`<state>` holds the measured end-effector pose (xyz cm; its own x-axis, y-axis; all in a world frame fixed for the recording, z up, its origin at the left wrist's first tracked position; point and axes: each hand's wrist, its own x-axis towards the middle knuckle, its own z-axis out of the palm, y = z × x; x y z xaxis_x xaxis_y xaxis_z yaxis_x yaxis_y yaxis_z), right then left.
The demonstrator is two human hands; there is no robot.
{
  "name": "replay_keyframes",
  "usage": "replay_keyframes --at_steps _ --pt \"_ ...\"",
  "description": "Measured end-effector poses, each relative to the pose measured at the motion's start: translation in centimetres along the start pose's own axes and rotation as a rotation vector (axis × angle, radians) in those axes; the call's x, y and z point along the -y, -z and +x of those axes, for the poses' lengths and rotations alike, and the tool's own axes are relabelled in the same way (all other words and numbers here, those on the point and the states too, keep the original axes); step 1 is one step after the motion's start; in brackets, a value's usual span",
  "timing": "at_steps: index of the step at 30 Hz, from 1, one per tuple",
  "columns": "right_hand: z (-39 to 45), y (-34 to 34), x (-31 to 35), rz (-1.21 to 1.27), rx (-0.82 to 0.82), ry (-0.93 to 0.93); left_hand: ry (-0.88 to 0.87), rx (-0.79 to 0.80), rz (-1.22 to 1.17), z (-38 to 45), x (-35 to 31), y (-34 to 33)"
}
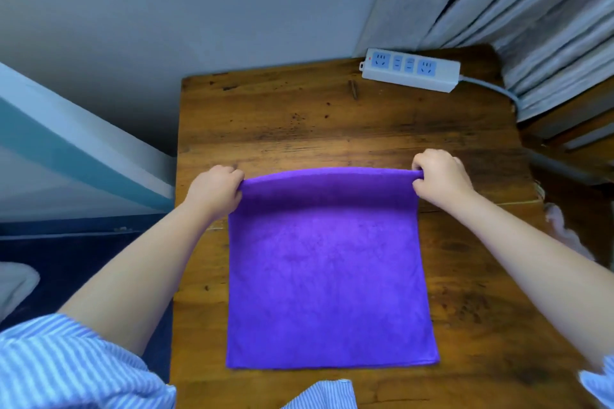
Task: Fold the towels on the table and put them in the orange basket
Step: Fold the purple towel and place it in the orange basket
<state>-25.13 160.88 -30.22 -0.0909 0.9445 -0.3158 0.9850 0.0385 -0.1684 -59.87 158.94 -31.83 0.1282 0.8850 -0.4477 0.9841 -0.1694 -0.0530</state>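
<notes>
Lay flat on a wooden table [232, 325]: purple towel [327, 276], long axis running away from the viewer, far edge lifted. Pinched at its far corners by left hand [216, 189] and right hand [440, 174], fingers curled on cloth. Beyond, well apart: white power strip [410, 70], grey curtain [531, 10] at far right.

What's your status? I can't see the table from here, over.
Left hand and right hand each grip a far corner of the purple towel. Towel flat on the table, far edge lifted. Orange basket not in view. Nothing blocking.
</notes>
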Motion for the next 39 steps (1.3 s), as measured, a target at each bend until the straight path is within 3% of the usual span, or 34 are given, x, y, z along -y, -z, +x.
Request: replay_keyframes --at_steps 7,14,20,25,32,37,39 --pt "-8.0 -0.3 -0.3 -0.047 -0.087 0.11 -0.094 -0.053 0.056 -8.2 0.2 -0.5" --pt "-16.2 -2.5 -0.5 -0.14 0.0 0.191 -0.236 0.003 0.14 -15.2 -0.6 -4.3" --pt "-22.1 -5.2 -0.4 -0.175 -0.103 0.28 -0.312 0.008 0.147 -19.4 -1.9 -7.3" --pt "-24.3 -6.8 -0.4 -0.248 -0.09 0.321 -0.353 0.038 0.216 -21.3 -2.8 -9.3" --pt "-25.5 -9.0 -1.2 -0.228 -0.163 0.273 -0.356 0.064 0.272 -22.3 -4.0 -11.1" --pt "-25.2 -11.5 -1.5 -0.221 -0.065 0.119 -0.316 0.122 0.338 -22.4 -5.1 -12.6" --pt "-25.1 -12.1 -1.5 -0.306 0.063 0.07 -0.257 0.164 0.331 -22.4 -5.3 -13.3"
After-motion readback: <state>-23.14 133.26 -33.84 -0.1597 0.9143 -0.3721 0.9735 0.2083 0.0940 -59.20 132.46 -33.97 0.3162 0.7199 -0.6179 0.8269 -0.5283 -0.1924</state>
